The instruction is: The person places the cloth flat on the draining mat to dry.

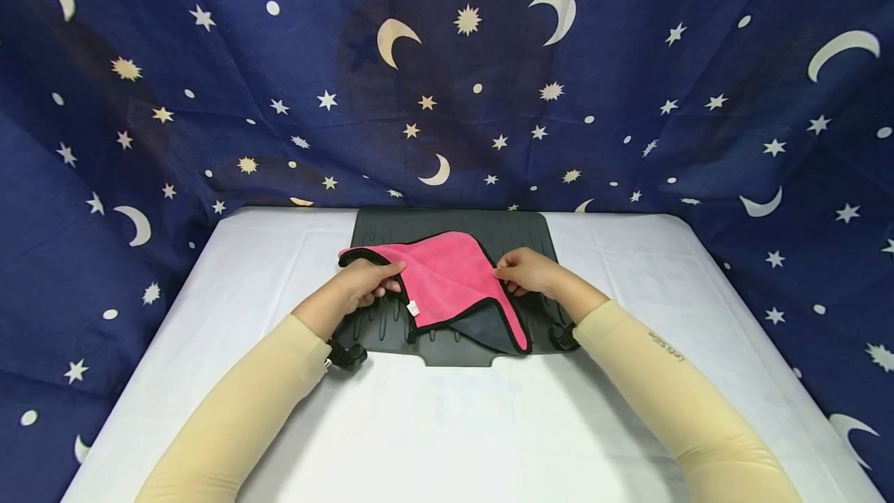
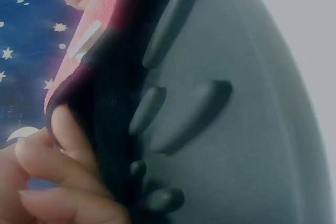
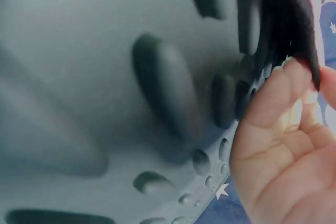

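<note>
Hanging curtain [image 1: 461,68]: dark blue with pale moons and stars, it fills the space beyond your left fingers [image 1: 382,276] and right fingers [image 1: 511,261], probably to screen off the surroundings.
Tabletop [image 1: 454,425]: white, it reaches out to either side of your fingers and toward you, and carries the mat.
Mat [image 1: 503,227]: dark gray with raised bars, it lies below your fingers, likely centred so both can work over it evenly.
Pink cloth [image 1: 447,274]: it spans the gap between your fingers, above the mat; how much touches down, you cannot tell. The bright, soft-looking pink face is up, edged in black, with a dark gray underside showing where the near edge arches. It is creased, one corner trailing past your left fingers, another pointing toward you from your right.
Left fingers: pinching the cloth's left edge.
Right fingers: pinching the opposite edge; this two-sided hold seems to keep it spread.
White tag [image 1: 413,308]: on the edging, just nearer you than your left fingers.
</note>
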Motion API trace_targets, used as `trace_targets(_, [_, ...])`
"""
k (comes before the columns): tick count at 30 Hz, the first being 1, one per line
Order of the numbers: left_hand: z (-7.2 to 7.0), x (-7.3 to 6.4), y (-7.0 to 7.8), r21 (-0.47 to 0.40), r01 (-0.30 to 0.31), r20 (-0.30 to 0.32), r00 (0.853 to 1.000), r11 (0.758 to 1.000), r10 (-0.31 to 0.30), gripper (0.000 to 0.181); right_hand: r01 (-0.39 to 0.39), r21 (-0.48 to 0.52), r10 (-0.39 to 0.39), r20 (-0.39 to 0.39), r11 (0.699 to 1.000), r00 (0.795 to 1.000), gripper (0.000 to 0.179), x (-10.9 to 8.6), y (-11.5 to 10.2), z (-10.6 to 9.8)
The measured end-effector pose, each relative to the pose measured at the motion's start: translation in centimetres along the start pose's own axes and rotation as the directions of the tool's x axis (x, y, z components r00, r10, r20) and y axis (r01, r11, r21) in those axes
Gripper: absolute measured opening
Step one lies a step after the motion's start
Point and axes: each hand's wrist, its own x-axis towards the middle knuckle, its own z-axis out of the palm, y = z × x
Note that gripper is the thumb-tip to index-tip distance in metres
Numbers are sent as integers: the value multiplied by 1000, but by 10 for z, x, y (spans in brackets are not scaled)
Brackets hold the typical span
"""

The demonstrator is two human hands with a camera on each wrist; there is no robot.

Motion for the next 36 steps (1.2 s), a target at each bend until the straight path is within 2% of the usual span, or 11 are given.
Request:
trace_targets(4, [2,0,-2,41,-9,-7,1000,999,9,43,-15,8,15,0,1000,1000,20,1,1,1])
trace_targets(12, [2,7,-8,99,-115,-33,992,988,119,31,-3,4,3,-2,1000,1000,20,2,3,0])
trace_targets(20, [-14,3,-7,175,-175,-32,982,969,184,26,-5,60,8,-52,998,999,21,-2,10,-13])
trace_targets(27, [-30,1,-10,252,-169,-42,982,953,185,26,-29,115,40,-94,993,995,24,-8,20,-30])
trace_targets(31, [-37,1,-13,301,-187,-63,974,935,216,27,-28,175,49,-115,984,992,24,-10,29,-37])
trace_targets(36, [-44,2,-17,313,-209,-79,967,927,244,27,-10,267,46,-128,964,991,25,-14,39,-45])
